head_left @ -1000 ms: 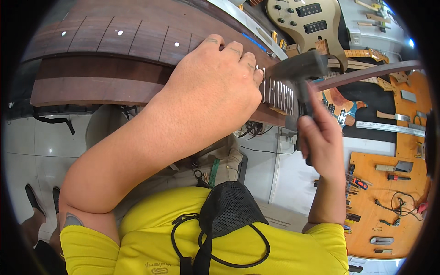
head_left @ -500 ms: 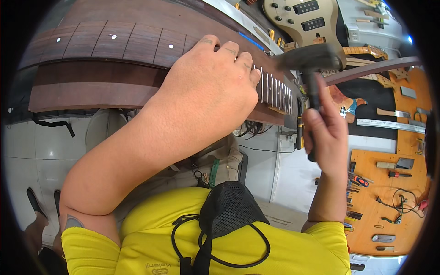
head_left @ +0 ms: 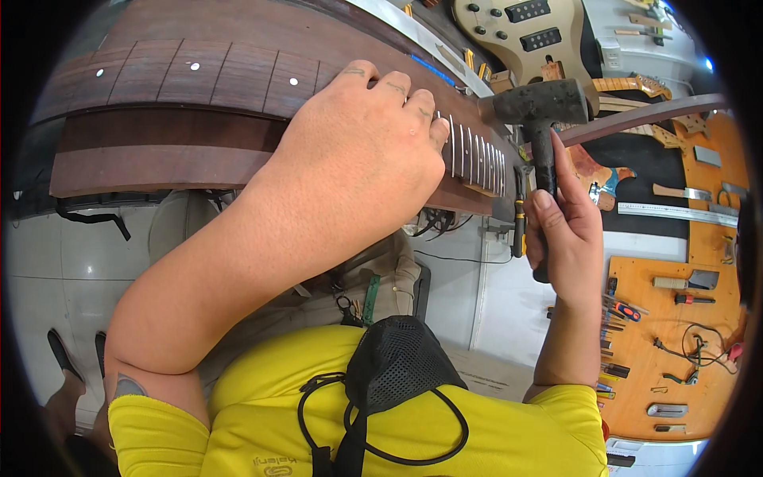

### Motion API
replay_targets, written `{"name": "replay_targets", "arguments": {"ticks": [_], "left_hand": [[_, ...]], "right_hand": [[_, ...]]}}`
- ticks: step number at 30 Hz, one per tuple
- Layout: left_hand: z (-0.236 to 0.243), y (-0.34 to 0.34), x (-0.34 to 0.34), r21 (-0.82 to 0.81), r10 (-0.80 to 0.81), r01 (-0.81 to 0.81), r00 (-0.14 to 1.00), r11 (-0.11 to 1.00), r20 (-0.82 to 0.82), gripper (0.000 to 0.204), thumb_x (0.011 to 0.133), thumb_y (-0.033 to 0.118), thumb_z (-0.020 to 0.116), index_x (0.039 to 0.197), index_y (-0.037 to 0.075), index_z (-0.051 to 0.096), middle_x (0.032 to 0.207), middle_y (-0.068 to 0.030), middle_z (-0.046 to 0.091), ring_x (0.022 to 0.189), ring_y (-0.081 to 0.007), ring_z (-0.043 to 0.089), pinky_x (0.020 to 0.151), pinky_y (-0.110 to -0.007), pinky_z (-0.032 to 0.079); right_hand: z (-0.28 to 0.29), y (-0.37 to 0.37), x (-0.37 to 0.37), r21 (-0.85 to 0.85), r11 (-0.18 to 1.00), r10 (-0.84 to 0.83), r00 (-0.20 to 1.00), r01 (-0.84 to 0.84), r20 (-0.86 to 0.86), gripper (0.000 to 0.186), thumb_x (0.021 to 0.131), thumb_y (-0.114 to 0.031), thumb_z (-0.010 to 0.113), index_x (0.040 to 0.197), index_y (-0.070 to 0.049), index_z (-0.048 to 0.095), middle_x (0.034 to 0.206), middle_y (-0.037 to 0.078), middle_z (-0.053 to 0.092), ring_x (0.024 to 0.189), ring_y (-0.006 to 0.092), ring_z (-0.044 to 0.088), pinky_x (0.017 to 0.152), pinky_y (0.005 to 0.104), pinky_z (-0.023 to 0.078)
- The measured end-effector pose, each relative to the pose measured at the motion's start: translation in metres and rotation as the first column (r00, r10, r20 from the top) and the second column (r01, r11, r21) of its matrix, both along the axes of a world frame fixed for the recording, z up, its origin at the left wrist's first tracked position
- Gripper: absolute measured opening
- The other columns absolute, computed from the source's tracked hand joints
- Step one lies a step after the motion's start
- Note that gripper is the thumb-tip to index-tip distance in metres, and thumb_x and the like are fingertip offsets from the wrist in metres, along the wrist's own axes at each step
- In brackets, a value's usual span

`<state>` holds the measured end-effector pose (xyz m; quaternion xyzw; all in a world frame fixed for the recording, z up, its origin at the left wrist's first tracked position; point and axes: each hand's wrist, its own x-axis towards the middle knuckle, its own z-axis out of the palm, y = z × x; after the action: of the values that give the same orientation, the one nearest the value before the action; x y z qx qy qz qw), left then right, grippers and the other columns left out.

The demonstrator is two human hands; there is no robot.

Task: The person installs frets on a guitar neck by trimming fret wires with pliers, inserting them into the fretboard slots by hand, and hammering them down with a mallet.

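Note:
My left hand (head_left: 366,147) lies across a dark wooden guitar fretboard (head_left: 246,71), its fingers curled over and their tips hidden. White dot inlays and bare slots show left of it; several shiny metal frets (head_left: 477,155) stand in the board to its right. Whatever those fingers pinch, if anything, is out of sight. My right hand (head_left: 574,230) grips the black handle of a mallet (head_left: 540,103), index finger stretched along the shaft. The mallet's thick dark head is raised, apart from the fretboard, just beyond its fretted end.
Under the fretboard runs a brown wooden block (head_left: 159,155). A gold guitar body (head_left: 509,32) is at the far right. Yellow-and-black pliers (head_left: 519,215) lie beside the bench end. Tools hang on an orange board (head_left: 636,358) at right. Another person's feet (head_left: 63,358) show at lower left.
The mallet, blurred before, is now sharp and nearly still, its head slightly shifted. My left hand and the fretboard have barely moved.

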<state>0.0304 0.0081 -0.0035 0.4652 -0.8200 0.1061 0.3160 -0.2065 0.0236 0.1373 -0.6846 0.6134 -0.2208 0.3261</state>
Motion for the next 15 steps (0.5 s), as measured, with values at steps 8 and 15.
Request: {"name": "replay_targets", "arguments": {"ticks": [8, 15], "left_hand": [[0.000, 0.000, 0.000, 0.001, 0.001, -0.001, 1.000, 1.000, -0.004, 0.036, 0.091, 0.015, 0.068, 0.124, 0.006, 0.078, 0.122, -0.0097, 0.075, 0.113, -0.0268, 0.072, 0.103, -0.043, 0.053], [-0.002, 0.001, 0.001, 0.000, 0.009, -0.009, 1.000, 1.000, -0.009, 0.036, 0.091, 0.015, 0.068, 0.124, 0.006, 0.078, 0.122, -0.0098, 0.075, 0.113, -0.0266, 0.072, 0.103, -0.043, 0.053]], "right_hand": [[-0.014, 0.013, -0.004, -0.094, 0.996, -0.011, 0.999, 0.006, -0.053, 0.067, 0.111, -0.005, 0.055, 0.174, -0.011, 0.034, 0.076, -0.006, 0.052, 0.052, 0.0026, 0.041, 0.046, 0.0207, 0.034], [-0.003, 0.022, 0.003, -0.031, 0.999, -0.006, 1.000, 0.005, -0.019, 0.067, 0.110, 0.001, 0.055, 0.173, -0.010, 0.036, 0.089, -0.008, 0.060, 0.063, 0.0004, 0.040, 0.057, 0.0193, 0.034]]}}
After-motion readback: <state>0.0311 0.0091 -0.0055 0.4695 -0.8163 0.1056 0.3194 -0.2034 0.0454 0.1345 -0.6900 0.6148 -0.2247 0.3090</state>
